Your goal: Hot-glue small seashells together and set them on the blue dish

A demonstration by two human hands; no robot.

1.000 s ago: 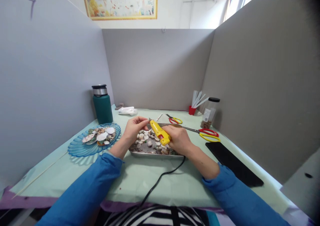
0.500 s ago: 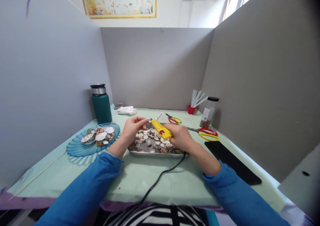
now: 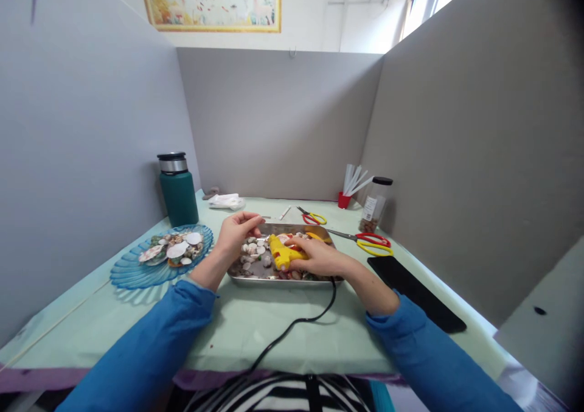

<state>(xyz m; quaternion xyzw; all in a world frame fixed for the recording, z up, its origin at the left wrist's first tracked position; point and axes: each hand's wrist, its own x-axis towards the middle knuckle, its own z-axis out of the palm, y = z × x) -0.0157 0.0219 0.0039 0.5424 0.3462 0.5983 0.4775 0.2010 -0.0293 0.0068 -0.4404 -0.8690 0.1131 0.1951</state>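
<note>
My right hand [image 3: 314, 256] is closed around a yellow glue gun [image 3: 281, 252] that lies low over a metal tray [image 3: 278, 280] holding several small shells. Its black cord [image 3: 292, 327] trails toward me across the table. My left hand [image 3: 237, 230] hovers above the tray's left side, fingers pinched together on something too small to name.
A blue glass plate [image 3: 132, 273] of shells sits left of the tray, with a green flask [image 3: 177, 190] behind it. Two red-and-yellow scissors [image 3: 371, 241] lie at the right, near a red cup [image 3: 343, 200] of sticks, a jar [image 3: 371, 205] and a black pad [image 3: 413, 290]. Grey partitions enclose three sides.
My right hand has lowered the glue gun from pointing at the left fingers down onto the tray. The left hand stays pinched, nearly still.
</note>
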